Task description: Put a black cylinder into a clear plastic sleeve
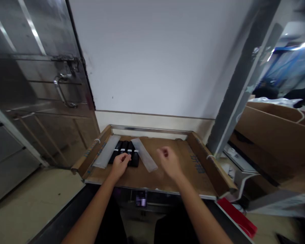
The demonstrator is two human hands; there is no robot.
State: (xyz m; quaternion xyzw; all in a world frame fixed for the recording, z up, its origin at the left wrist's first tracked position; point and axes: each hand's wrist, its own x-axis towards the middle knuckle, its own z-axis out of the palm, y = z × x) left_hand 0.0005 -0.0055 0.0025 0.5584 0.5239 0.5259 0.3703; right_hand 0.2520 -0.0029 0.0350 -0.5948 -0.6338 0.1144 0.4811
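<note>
Several black, flat, oblong pieces with white bands (134,158) lie side by side on the cardboard-lined tray (178,179). My left hand (120,165) is over their near ends, its fingers curled together; whether it grips one of them is hidden. To the left of the black pieces lies a translucent, frosted plastic sleeve (106,152). Another frosted sleeve (145,155) rests slantwise on their right. My right hand (169,162) hovers above the bare cardboard beside that sleeve. Its fingers are bent in toward the thumb, slightly blurred, and I cannot make out anything in them.
Folded cardboard walls (208,159) edge the tray at both sides. Behind it rises a white wall (152,61); a metal door with a handle (63,91) is at left. Large cardboard boxes (277,135) stand at right, near a grey post (239,81). A red bin (237,217) sits low right.
</note>
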